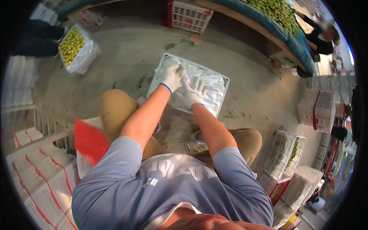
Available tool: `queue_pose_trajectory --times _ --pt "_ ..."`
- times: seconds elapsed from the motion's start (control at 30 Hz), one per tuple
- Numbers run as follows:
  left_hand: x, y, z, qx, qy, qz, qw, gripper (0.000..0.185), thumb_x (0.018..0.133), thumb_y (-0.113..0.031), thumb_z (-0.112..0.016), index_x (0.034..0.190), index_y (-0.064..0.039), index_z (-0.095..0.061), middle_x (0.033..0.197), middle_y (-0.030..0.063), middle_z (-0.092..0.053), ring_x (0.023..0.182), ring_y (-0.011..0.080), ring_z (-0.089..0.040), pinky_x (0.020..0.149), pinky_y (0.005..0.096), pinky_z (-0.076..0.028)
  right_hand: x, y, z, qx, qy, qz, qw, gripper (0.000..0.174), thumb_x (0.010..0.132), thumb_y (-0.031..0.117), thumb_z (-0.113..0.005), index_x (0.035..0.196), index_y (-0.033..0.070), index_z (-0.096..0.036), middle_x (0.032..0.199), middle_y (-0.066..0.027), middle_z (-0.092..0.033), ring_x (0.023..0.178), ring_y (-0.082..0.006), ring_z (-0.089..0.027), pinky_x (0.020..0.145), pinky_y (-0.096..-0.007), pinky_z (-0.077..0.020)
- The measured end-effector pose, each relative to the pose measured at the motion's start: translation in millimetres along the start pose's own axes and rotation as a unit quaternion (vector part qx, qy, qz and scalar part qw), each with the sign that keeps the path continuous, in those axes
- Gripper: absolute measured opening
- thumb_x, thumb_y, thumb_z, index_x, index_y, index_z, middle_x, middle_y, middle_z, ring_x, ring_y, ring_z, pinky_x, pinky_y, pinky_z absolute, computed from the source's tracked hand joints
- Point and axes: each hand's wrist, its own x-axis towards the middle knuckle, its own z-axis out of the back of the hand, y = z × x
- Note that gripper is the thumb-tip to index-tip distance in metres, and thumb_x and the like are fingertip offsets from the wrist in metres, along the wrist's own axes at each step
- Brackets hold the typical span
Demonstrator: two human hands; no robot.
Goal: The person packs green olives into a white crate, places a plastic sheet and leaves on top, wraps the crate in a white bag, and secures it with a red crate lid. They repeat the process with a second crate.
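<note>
A white plastic crate [225, 91] stands on the floor in front of my knees, its top covered by a white plastic liner [211, 82]. My left hand [173, 75], in a white knit glove with a blue cuff, rests on the liner at the crate's left part, fingers curled; whether it grips the plastic cannot be told. Just to the right, my right hand [193, 93], gloved too, lies on the liner with its fingers spread. What the crate holds is hidden under the plastic.
A lined crate of green-yellow fruit [72, 47] stands at upper left, beside a person's dark-clad legs. A padded table edge [258, 20] curves across the top, with a person at its right. Strapped crates [43, 178] are stacked at left, more crates [283, 155] at right.
</note>
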Motion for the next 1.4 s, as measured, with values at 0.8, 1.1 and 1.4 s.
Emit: queue_pose_trajectory --times 0.8,1.1,1.4 --pt "-472.0 -199.9 398.5 0.669 -0.517 -0.221 0.486 0.076 0.097 -0.034 -0.08 0.16 -0.003 -0.05 0.159 0.0258 -0.056 0.142 0.037 -0.06 0.117 0.0481 -0.051 19.1 0.0 -16.9 -0.149 0.017 -0.019 0.989 0.103 0.094 0.082 -0.06 0.179 0.048 -0.013 0.186 -0.0261 -0.006 0.17 -0.0531 -0.005 0.134 -0.0681 -0.0076" --pt "-488.2 -166.1 427.0 0.293 -0.44 -0.17 0.832 0.056 0.102 -0.034 -0.071 0.147 -0.001 -0.063 0.123 0.0099 -0.071 0.107 0.0266 -0.067 0.091 0.0437 -0.057 16.4 2.8 -16.9 -0.146 0.01 -0.031 0.989 0.103 0.095 0.081 -0.062 0.179 0.048 -0.012 0.187 -0.0238 -0.007 0.171 -0.0514 -0.005 0.135 -0.0679 -0.0078" --pt "-575.6 -281.5 390.2 0.303 -0.323 -0.186 0.877 0.043 0.105 -0.032 -0.071 0.14 -0.007 -0.072 0.132 0.0096 -0.077 0.12 0.0208 -0.07 0.106 0.0427 -0.056 8.1 12.8 -3.2 -0.135 0.033 -0.041 0.989 0.102 0.095 0.079 -0.063 0.179 0.046 -0.015 0.187 -0.022 -0.006 0.171 -0.0491 -0.005 0.135 -0.0669 -0.0072"
